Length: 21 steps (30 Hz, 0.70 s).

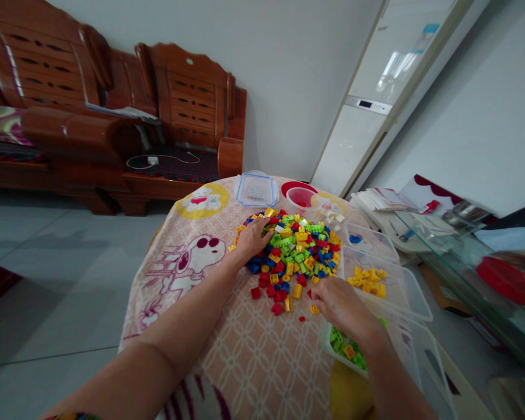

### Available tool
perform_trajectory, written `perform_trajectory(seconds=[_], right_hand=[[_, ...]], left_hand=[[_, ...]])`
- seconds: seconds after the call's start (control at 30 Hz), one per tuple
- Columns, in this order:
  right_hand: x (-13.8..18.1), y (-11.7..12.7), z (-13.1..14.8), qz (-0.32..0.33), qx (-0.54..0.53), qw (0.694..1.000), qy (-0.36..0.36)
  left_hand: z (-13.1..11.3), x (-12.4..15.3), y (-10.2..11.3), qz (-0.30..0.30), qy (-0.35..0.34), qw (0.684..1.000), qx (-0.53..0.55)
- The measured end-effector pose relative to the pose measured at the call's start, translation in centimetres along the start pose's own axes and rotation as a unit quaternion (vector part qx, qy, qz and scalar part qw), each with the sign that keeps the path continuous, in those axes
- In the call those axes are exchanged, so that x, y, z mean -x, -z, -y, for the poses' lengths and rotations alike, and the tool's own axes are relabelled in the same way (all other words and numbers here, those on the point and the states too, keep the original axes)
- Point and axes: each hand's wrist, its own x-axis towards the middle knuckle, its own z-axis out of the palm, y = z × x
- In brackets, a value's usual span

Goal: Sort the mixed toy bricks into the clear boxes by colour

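Observation:
A heap of small toy building bricks (pixel 304 245) in red, yellow, green, blue and a few white lies on the tablecloth. My left hand (pixel 254 236) rests on the heap's left side, thumb apart from the fingers, touching bricks. At the near right edge of the heap is my right hand (pixel 339 300), its fingers curled together beside a small red brick (pixel 310 294); what they pinch is hidden. Beneath my right forearm, a clear box holds green bricks (pixel 341 345) and a yellow one. Yellow bricks (pixel 367 282) fill part of another clear box behind it.
A third clear box with a blue brick (pixel 355 239) stands farther back. Near the far edge are a lidded clear container (pixel 257 190) and a round tub (pixel 301 198) with red pieces. A glass table (pixel 459 274) adjoins at right; wooden chairs (pixel 192 116) stand behind.

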Motion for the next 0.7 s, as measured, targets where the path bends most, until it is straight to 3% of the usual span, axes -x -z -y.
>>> perform_trajectory(seconds=[0.3,0.57,0.7], right_hand=[[-1.2,-3.9,1.5,-0.016,0.057,0.998,0.023],[-0.5,-1.5,2.0,0.020,0.020,0.999,0.025],[-0.2,-0.5,0.3,-0.021,-0.014,1.000,0.008]], left_hand=[[-0.1,0.1,0.2,0.003,-0.005,1.000,-0.002],[0.0,0.1,0.1,-0.002,-0.001,1.000,0.000],[-0.1,0.1,0.1,-0.001,-0.002,1.000,0.002]])
